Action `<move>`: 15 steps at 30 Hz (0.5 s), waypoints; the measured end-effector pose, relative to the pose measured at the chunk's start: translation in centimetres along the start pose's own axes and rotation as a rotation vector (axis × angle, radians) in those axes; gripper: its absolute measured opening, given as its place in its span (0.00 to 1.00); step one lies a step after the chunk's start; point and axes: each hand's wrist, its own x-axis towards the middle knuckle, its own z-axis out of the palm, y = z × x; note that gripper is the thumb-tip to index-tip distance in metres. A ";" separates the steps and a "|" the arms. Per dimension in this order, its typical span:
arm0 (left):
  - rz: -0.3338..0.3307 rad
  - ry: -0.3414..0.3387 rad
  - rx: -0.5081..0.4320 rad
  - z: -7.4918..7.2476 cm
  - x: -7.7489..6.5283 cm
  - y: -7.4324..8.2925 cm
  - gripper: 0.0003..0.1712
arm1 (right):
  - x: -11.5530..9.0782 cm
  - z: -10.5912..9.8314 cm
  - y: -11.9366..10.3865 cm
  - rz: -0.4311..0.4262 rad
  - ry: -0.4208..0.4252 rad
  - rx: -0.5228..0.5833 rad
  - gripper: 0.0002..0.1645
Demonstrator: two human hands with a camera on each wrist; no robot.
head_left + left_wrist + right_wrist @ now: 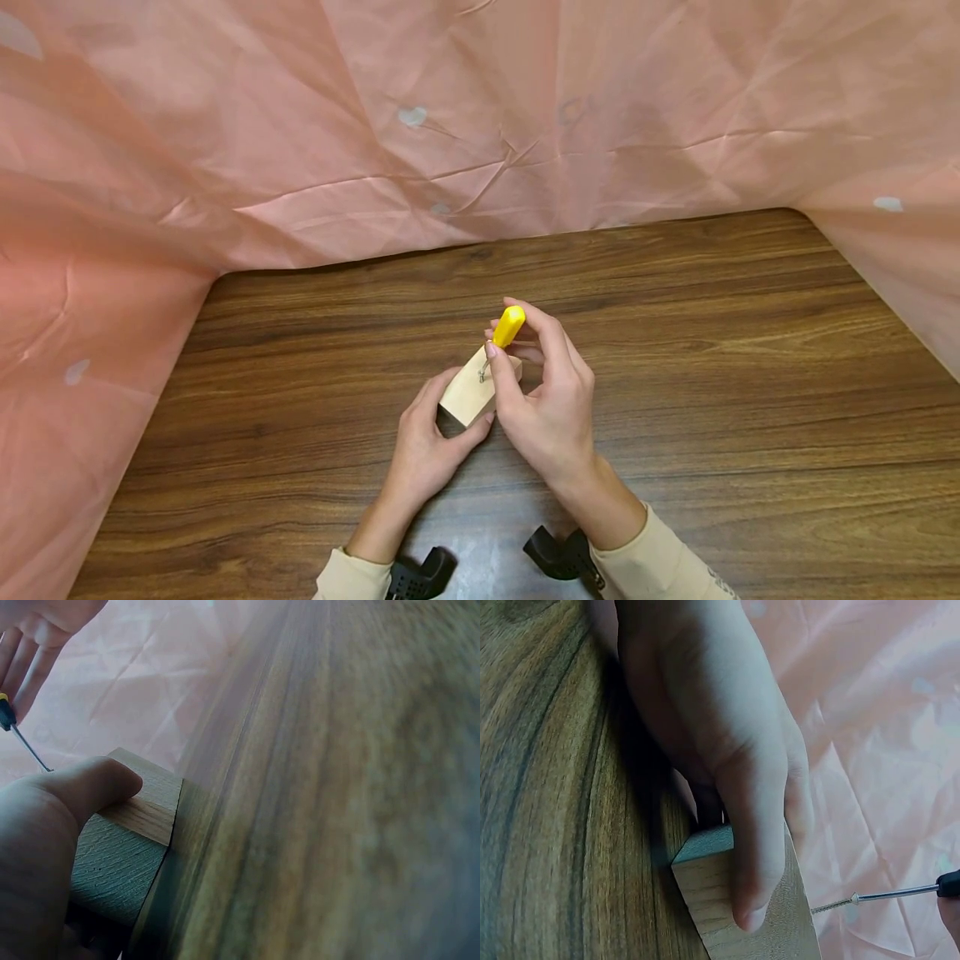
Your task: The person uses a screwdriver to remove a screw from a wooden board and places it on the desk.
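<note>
A pale wooden block (pixel 465 395) lies low over the tabletop, gripped along its sides by my left hand (pixel 429 446). In the left wrist view the thumb (pixel 97 787) presses on one face of that block. My right hand (pixel 551 408) holds a screwdriver (pixel 510 326) by its yellow handle, fingers and thumb around it. The screwdriver leans over the block. In the right wrist view its metal shaft (pixel 896 893) meets the head of a screw (pixel 834 906), which sticks out of the block's face with much of its thread showing.
Brown wood-grain tabletop (pixel 712 400) spreads around both hands. Pink cloth (pixel 480 108) with pale heart shapes hangs behind it and along both sides. Black wrist mounts (pixel 423 575) stick out inward from beside the beige sleeves (pixel 652 554).
</note>
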 end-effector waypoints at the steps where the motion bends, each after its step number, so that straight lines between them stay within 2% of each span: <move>1: 0.003 0.001 0.001 0.0 0.0 0.0 0.36 | 0.0 0.0 0.0 0.000 -0.004 0.001 0.26; 9: 0.003 0.004 0.007 0.1 -0.1 -0.2 0.36 | -0.2 0.1 0.2 0.011 0.005 -0.095 0.23; 15: 0.003 0.004 0.008 0.1 -0.1 -0.1 0.36 | -0.1 0.0 0.2 -0.008 -0.013 -0.100 0.24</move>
